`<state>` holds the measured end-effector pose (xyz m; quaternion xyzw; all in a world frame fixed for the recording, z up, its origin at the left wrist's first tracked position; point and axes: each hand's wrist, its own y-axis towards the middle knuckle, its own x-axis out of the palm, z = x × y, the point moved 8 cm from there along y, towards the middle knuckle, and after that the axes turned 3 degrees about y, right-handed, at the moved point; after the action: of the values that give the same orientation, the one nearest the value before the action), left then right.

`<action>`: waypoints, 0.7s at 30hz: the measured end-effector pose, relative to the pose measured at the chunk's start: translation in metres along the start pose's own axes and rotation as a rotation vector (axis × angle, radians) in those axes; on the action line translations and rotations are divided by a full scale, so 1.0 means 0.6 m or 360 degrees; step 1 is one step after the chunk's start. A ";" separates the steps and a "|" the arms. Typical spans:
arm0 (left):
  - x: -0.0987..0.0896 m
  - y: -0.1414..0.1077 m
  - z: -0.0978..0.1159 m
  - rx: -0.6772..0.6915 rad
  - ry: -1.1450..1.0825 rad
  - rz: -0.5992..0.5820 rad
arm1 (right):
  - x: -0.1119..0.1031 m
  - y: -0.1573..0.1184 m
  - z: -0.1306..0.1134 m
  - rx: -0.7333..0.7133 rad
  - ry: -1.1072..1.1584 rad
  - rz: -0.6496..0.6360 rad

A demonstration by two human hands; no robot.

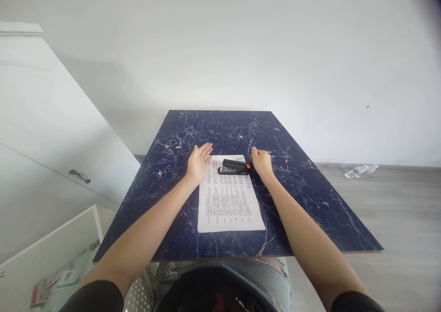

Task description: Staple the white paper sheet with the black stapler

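Observation:
A black stapler [234, 167] with an orange part at its right end lies across the upper part of a printed sheet of paper [231, 206]. The sheet rests on a dark blue marbled tabletop [296, 211]. My left hand [199, 165] is open beside the sheet's upper left edge, fingers stretched forward and palm turned inward. To the right of the stapler, my right hand [262, 162] is closed with its fingers curled in. It is right by the stapler's orange end; whether it touches it, or holds anything, I cannot tell.
A white cabinet [51, 105] with a dark handle [79, 176] stands at the left. Below it, an open drawer [51, 238] holds several items. A pale wall [220, 50] rises behind the table. Clear crumpled plastic [360, 171] lies on the grey floor at the right.

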<state>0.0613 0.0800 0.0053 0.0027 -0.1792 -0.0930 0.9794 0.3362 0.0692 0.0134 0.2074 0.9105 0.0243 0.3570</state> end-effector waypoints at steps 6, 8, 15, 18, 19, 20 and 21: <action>-0.013 0.005 -0.023 -0.0085 -0.0200 0.0046 | 0.034 0.002 -0.001 -0.0056 -0.0223 -0.0155; -0.013 0.007 -0.028 -0.0091 -0.0168 0.0047 | 0.039 0.002 -0.004 -0.0097 -0.0339 -0.0187; -0.010 0.009 -0.037 -0.0119 -0.0176 0.0030 | 0.044 -0.002 -0.012 -0.0285 -0.0720 -0.0247; -0.010 0.008 -0.037 -0.0133 -0.0187 0.0037 | 0.041 -0.009 -0.027 -0.0381 -0.0776 -0.0208; -0.010 0.008 -0.037 -0.0137 -0.0194 0.0037 | 0.039 -0.011 -0.031 -0.0386 -0.0778 -0.0187; -0.010 0.007 -0.037 -0.0139 -0.0207 0.0035 | 0.036 -0.012 -0.035 -0.0375 -0.0768 -0.0166; -0.010 0.007 -0.037 -0.0140 -0.0226 0.0033 | 0.031 -0.013 -0.038 -0.0351 -0.0739 -0.0143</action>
<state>0.0643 0.0846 -0.0173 -0.0489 -0.2440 -0.0905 0.9643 0.3057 0.0719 0.0170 0.1264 0.8043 0.0593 0.5776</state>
